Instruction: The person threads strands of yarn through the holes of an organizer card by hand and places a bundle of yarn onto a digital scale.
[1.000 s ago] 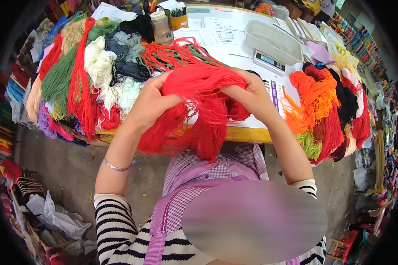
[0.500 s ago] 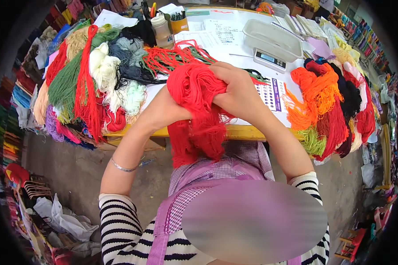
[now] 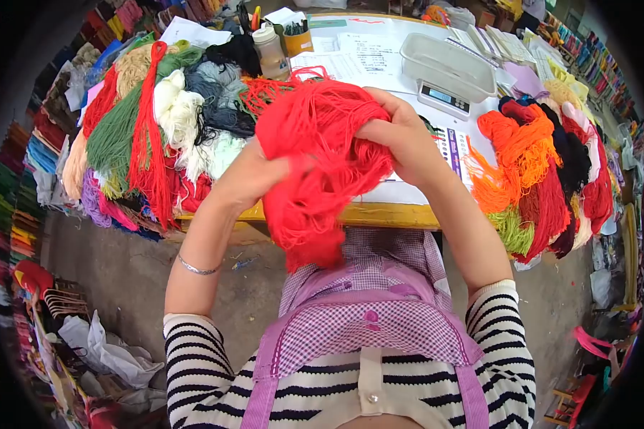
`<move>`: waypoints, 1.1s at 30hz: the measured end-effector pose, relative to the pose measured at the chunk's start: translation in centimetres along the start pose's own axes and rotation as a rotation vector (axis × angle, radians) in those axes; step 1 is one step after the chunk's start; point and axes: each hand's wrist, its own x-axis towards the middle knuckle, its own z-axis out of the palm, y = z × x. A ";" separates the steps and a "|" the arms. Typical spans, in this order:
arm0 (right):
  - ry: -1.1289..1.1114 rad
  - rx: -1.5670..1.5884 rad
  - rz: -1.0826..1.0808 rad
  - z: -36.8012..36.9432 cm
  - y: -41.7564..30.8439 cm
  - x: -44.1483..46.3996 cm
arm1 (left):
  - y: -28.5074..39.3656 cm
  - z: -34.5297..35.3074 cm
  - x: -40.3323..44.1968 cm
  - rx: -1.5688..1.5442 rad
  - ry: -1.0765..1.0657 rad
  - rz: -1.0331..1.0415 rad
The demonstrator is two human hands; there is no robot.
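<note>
A loose bundle of red yarn (image 3: 318,154) hangs between my hands, above the front edge of the table. My left hand (image 3: 249,177) grips its left side, with the fingers partly hidden in the strands. On the right side, my right hand (image 3: 406,139) pinches the yarn between thumb and fingers. The lower strands dangle over the yellow table edge (image 3: 386,214) and look blurred. Behind the bundle lies more red and green yarn (image 3: 265,91), partly covered by it.
Skeins of many colours, with green yarn (image 3: 114,139), fill the table's left side. Orange yarn (image 3: 519,150) tops the right pile. Behind are a digital scale (image 3: 444,99), a clear plastic tray (image 3: 447,64), a bottle (image 3: 270,53), a pen holder (image 3: 298,43) and papers (image 3: 365,53).
The red yarn was spread between both hands, then bunched together, and is now spread wider again. My right hand has moved a little right, away from my left hand.
</note>
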 end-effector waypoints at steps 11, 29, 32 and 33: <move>-0.220 -0.239 0.092 -1.6 -1.3 0.0 | 4.0 -1.4 0.4 0.452 0.019 -0.087; -0.350 0.411 0.217 2.7 -0.9 0.4 | 10.5 -0.5 0.8 0.606 0.063 0.062; -0.629 0.216 0.270 2.2 -0.5 0.1 | 9.9 -3.0 1.4 0.706 -0.131 0.005; -0.506 0.031 0.181 2.0 -1.6 -0.6 | 9.6 -4.2 0.9 0.704 -0.128 0.002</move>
